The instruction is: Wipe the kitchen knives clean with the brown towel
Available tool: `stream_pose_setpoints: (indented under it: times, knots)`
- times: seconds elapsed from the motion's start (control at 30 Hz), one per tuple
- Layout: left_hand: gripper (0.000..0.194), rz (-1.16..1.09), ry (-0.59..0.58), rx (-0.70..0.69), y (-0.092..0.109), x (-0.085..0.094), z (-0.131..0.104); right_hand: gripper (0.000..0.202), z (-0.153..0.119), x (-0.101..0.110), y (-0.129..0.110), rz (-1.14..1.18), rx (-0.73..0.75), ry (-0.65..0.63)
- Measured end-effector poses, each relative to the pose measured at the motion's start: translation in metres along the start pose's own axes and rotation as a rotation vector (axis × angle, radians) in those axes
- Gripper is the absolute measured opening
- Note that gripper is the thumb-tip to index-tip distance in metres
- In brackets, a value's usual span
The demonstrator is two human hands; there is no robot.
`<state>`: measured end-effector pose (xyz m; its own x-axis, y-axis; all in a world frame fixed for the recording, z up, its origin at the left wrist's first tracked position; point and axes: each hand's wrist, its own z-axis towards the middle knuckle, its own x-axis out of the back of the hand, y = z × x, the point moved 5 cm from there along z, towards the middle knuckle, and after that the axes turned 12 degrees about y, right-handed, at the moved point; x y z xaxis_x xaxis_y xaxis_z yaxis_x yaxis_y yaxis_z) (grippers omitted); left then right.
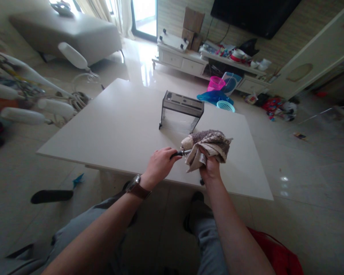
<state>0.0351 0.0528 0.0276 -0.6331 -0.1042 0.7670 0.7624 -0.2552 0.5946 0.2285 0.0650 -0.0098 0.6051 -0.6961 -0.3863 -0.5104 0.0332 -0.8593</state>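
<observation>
My left hand [160,163], below a wristwatch with a brown strap, is closed around the black handle of a metal utensil [176,154]. A short bright metal part shows past the handle. The rest runs into the cloth, so its exact kind is hidden. Bunched in my right hand [210,166] is a brown and beige towel [215,142], with a white label near the fingers. Both hands are above the near edge of the white table [117,122]. Just beyond the towel stands an upright slotted knife block [183,103] with a grey top, dark frame and see-through side.
Pink [216,83] and turquoise baskets [226,106] stand on the floor past the table. A low white cabinet [180,63] lines the wall beneath a television [252,15]. White-padded equipment [57,107] is at the left. A red bag [278,252] lies near my right leg.
</observation>
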Motion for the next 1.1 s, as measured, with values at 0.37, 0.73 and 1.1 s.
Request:
stream_pose_setpoints:
  times: [0.37, 0.73, 1.1]
  knots:
    - [0.027, 0.096, 0.008, 0.032, -0.024, 0.012, 0.011, 0.027, 0.062, 0.048, -0.054, 0.187, 0.180, 0.187]
    - [0.047, -0.475, 0.105, 0.337, -0.028, 0.006, 0.011, 0.032, 0.028, 0.020, -0.033, 0.159, -0.093, -0.032]
    - [0.048, -0.532, -0.101, 0.222, 0.007, -0.035, -0.006, 0.040, -0.011, -0.005, 0.007, -0.024, -0.106, -0.104]
